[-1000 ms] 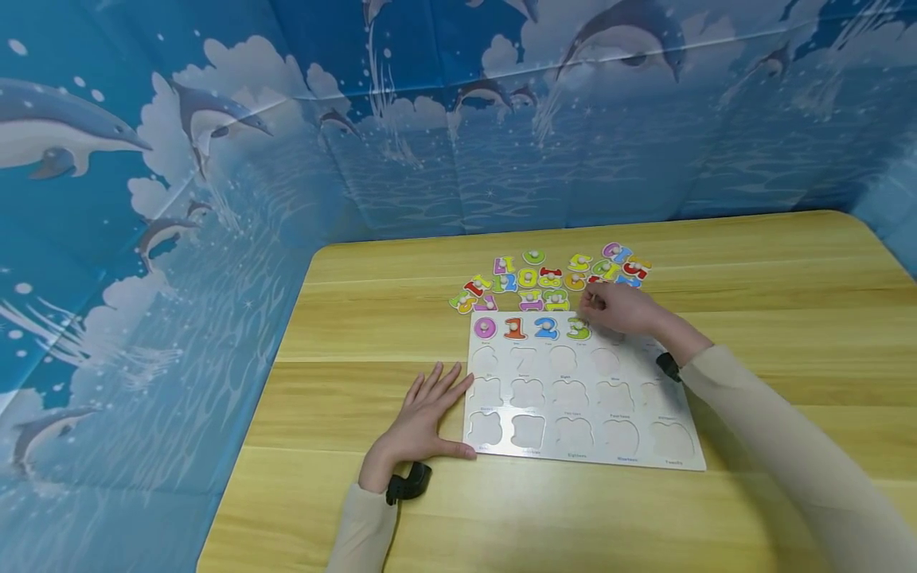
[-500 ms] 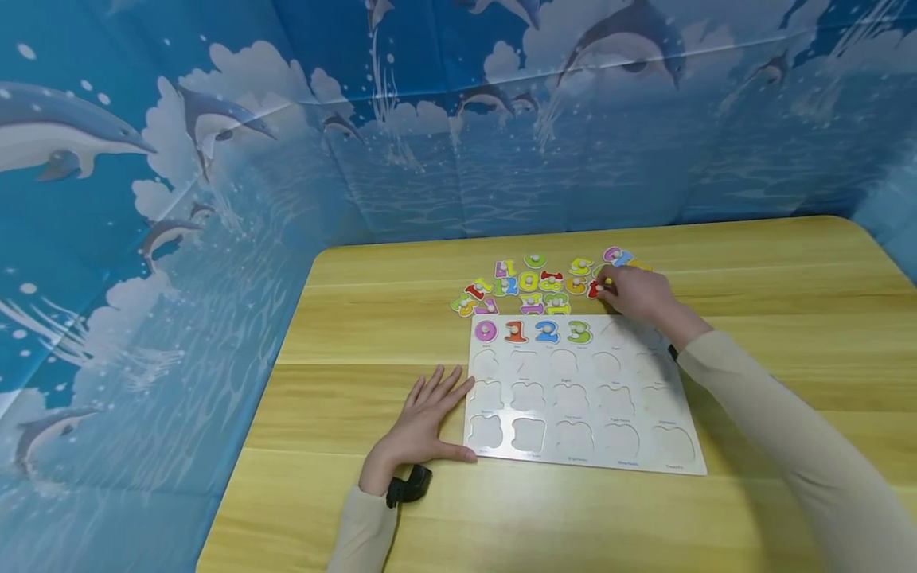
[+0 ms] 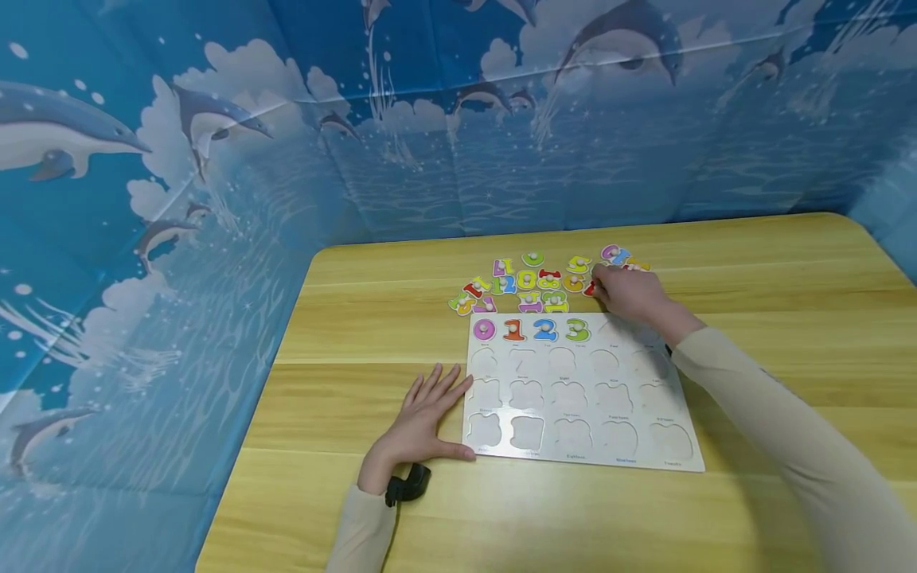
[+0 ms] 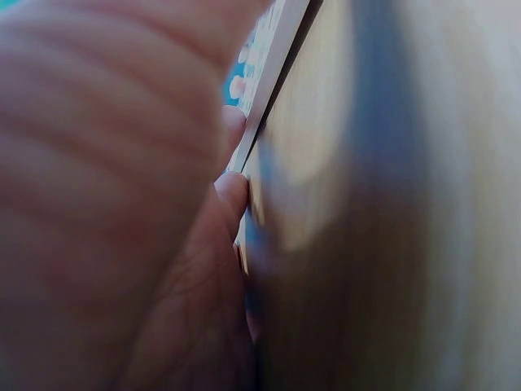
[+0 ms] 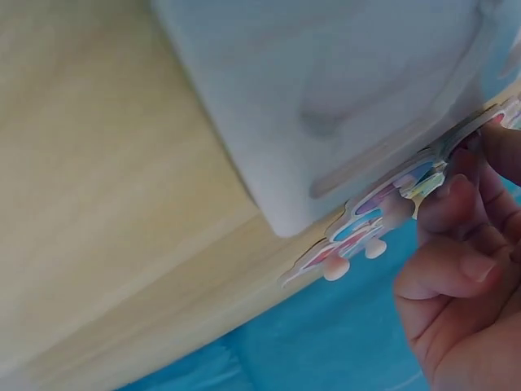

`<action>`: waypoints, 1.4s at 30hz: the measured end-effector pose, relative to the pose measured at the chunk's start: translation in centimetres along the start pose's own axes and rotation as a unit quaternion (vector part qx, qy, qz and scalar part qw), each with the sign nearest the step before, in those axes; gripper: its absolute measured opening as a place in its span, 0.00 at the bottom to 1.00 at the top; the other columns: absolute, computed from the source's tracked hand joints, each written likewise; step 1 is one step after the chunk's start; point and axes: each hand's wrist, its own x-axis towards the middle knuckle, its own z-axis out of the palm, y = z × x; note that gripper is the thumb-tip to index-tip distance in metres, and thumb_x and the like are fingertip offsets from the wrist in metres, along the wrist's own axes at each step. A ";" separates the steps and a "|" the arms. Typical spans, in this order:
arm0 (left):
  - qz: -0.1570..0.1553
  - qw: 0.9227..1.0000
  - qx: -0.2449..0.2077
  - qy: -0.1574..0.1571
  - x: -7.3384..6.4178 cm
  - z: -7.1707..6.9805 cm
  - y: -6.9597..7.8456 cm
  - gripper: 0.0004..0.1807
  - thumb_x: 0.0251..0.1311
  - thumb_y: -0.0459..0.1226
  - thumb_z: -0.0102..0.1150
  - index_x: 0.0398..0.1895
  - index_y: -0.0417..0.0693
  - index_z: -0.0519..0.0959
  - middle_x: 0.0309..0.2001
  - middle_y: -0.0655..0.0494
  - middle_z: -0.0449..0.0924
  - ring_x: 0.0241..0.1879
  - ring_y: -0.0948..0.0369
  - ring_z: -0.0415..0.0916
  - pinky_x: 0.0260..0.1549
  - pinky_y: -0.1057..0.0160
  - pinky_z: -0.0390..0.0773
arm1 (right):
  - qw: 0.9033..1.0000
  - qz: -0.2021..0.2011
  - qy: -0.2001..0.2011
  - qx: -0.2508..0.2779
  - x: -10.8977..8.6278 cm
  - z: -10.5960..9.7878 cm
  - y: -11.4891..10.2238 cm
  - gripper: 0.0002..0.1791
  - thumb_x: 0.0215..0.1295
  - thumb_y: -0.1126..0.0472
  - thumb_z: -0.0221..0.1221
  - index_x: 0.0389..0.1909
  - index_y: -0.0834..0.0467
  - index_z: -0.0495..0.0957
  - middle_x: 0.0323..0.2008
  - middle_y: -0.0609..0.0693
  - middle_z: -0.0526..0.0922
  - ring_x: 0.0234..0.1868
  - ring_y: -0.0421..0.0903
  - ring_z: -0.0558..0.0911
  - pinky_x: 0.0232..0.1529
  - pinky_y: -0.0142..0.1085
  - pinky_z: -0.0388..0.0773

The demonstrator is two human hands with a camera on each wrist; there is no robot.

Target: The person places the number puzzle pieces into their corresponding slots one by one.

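On the table lies a white number puzzle board (image 3: 583, 404) with shaped recesses. Its top row holds a purple 0 (image 3: 484, 329), an orange 1 (image 3: 514, 330), a blue 2 (image 3: 545, 330) and a green 3 (image 3: 577, 330). My left hand (image 3: 421, 423) is spread flat at the board's left edge; in the left wrist view its fingertips (image 4: 234, 189) touch that edge. Beyond the board's far edge, my right hand (image 3: 632, 296) pinches a number puzzle piece among the loose ones, its fingers mostly hiding it. A red piece (image 3: 589, 290) shows beside the fingertips.
Several loose knobbed number pieces, among them a yellow 0 (image 3: 526, 279) and a red-and-yellow 11 (image 3: 478, 287), lie behind the board on the wooden table (image 3: 344, 318). A blue dolphin-print cloth (image 3: 458, 183) hangs along the table's far and left sides.
My right hand has moved from just beyond the 3 rightward and away, to the loose pieces by the red one, its fingers closing there. My left hand stays at the board's edge.
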 end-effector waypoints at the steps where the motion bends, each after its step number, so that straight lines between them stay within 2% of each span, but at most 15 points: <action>1: 0.001 1.000 0.000 0.000 0.0 0.0 0.0 0.59 0.42 0.61 0.69 0.76 0.56 0.49 0.75 0.55 0.37 0.73 0.52 0.27 0.67 0.49 0.28 | 1.000 0.002 -0.002 0.007 -0.1 0.0 0.0 0.07 0.68 0.60 0.56 0.33 0.58 0.69 0.22 0.49 0.72 0.22 0.48 0.71 0.20 0.43 0.68; 8: 0.007 1.000 -0.003 0.005 0.0 0.0 0.0 0.59 0.42 0.62 0.69 0.76 0.56 0.49 0.76 0.55 0.37 0.73 0.52 0.27 0.67 0.48 0.29 | 0.998 0.013 -0.005 0.061 -1.0 -0.4 -0.2 0.10 0.70 0.57 0.54 0.35 0.60 0.68 0.22 0.50 0.70 0.22 0.47 0.69 0.21 0.39 0.62; 13: 0.010 1.000 -0.002 0.009 0.1 0.0 -0.1 0.59 0.42 0.62 0.69 0.76 0.56 0.49 0.75 0.54 0.38 0.73 0.51 0.27 0.67 0.48 0.28 | 0.996 0.015 -0.010 0.090 -1.9 -0.9 -0.8 0.11 0.68 0.56 0.56 0.33 0.60 0.68 0.21 0.50 0.69 0.20 0.47 0.67 0.21 0.38 0.60; 25: 0.003 1.000 0.009 0.004 0.1 0.0 -0.1 0.59 0.42 0.62 0.68 0.76 0.57 0.49 0.76 0.56 0.38 0.73 0.53 0.27 0.67 0.50 0.28 | 0.995 0.023 -0.020 0.090 -4.5 -0.5 -1.2 0.15 0.66 0.54 0.56 0.22 0.55 0.67 0.16 0.47 0.66 0.17 0.44 0.67 0.19 0.36 0.58; 29: 0.002 1.000 0.010 0.002 0.1 0.0 -0.1 0.59 0.42 0.62 0.68 0.76 0.57 0.48 0.75 0.55 0.38 0.73 0.53 0.28 0.67 0.50 0.27 | 0.995 0.021 -0.022 0.098 -5.1 -0.2 -0.9 0.15 0.66 0.54 0.56 0.22 0.54 0.67 0.16 0.47 0.66 0.18 0.44 0.67 0.20 0.36 0.57; 36: -0.002 1.000 0.008 0.002 0.0 0.0 -0.1 0.59 0.42 0.62 0.68 0.76 0.57 0.48 0.75 0.55 0.38 0.73 0.53 0.27 0.67 0.50 0.27 | 0.989 0.038 -0.052 0.134 -5.8 0.0 -0.9 0.16 0.68 0.52 0.56 0.24 0.54 0.66 0.17 0.47 0.65 0.18 0.45 0.66 0.21 0.36 0.56; 42: -0.003 1.000 0.006 0.001 0.0 0.1 -0.1 0.59 0.42 0.63 0.68 0.76 0.57 0.48 0.75 0.56 0.37 0.73 0.54 0.27 0.67 0.50 0.27 | 0.988 0.041 -0.054 0.137 -5.9 0.5 -1.0 0.16 0.68 0.52 0.55 0.23 0.54 0.67 0.16 0.47 0.66 0.18 0.45 0.66 0.21 0.36 0.57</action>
